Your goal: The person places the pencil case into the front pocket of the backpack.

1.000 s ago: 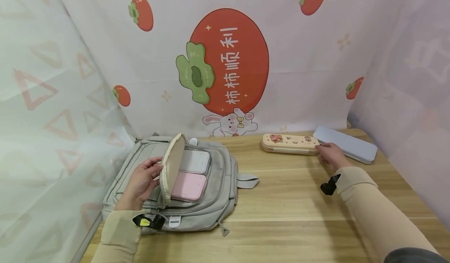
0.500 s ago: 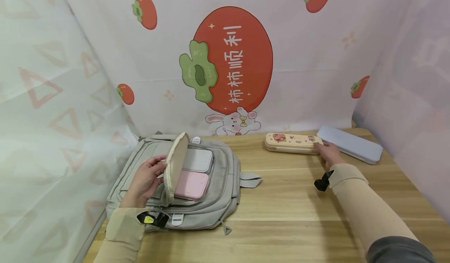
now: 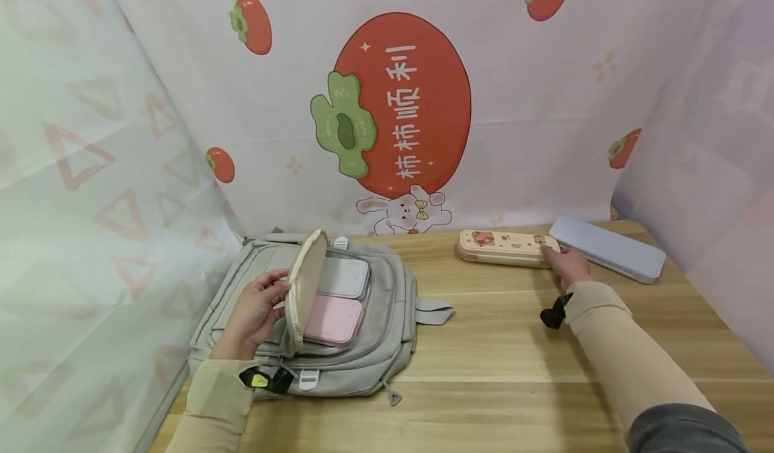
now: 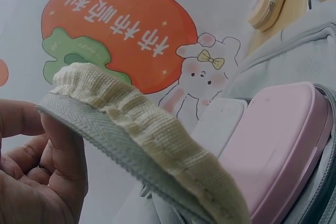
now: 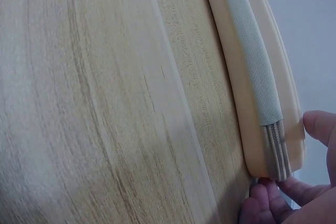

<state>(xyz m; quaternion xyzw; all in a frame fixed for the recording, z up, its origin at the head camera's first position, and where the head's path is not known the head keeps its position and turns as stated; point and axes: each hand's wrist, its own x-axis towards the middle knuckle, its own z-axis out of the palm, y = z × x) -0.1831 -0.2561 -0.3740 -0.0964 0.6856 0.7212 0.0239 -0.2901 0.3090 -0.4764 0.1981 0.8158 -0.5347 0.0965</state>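
Note:
A grey backpack (image 3: 402,292) lies on the table at left. My left hand (image 3: 256,308) pinches the edge of its front pocket flap (image 3: 306,285) and holds it raised, thumb and fingers at the zipper edge. Inside the pocket sit a white case (image 3: 346,278) and a pink case (image 3: 334,320), side by side. My right hand (image 3: 568,266) grips the right end of a cream pencil case (image 3: 510,257) with bear pictures on its lid. In the right wrist view, the thumb is on the lid side of the pencil case (image 5: 247,77) and the fingers are at its end.
A light blue case (image 3: 611,250) lies at the back right, just beyond my right hand. A grey strap loop (image 3: 433,310) and a triangular zipper pull (image 3: 394,397) stick out from the backpack. Printed cloth (image 3: 520,137) hangs behind the wooden table (image 3: 484,365).
My right hand has shifted further over the right end of the cream pencil case and grips it. My left hand keeps the flap raised. The head view has shifted slightly.

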